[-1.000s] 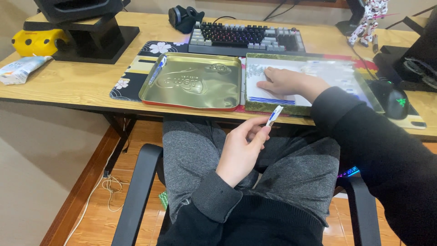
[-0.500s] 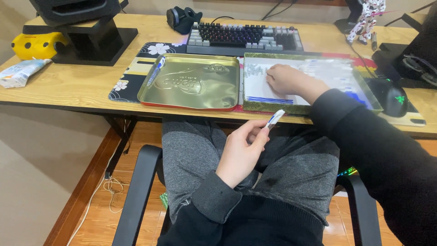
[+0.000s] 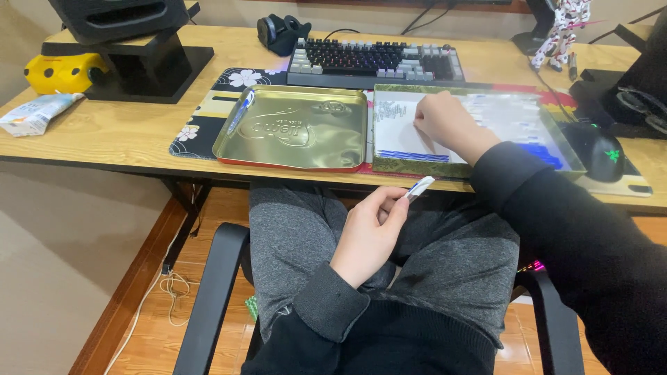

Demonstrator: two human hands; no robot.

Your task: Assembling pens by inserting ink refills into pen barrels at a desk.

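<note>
Since the earlier frame, the right hand (image 3: 445,121) has stayed inside the tin box (image 3: 389,167) at centre right, fingers pressed on the small sticks (image 3: 417,156). The left hand (image 3: 368,232), at lower centre, pinches one blue-and-white stick (image 3: 420,187) below the desk edge (image 3: 104,149).

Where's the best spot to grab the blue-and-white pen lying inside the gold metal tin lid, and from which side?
Take the blue-and-white pen at mid-barrel, coming straight down from above. It lies flat along the left wall of the gold metal tin lid, so a side approach from the left looks blocked by the raised rim; pinching across the barrel with one finger slipped against the wall seems the likeliest way in.
</note>
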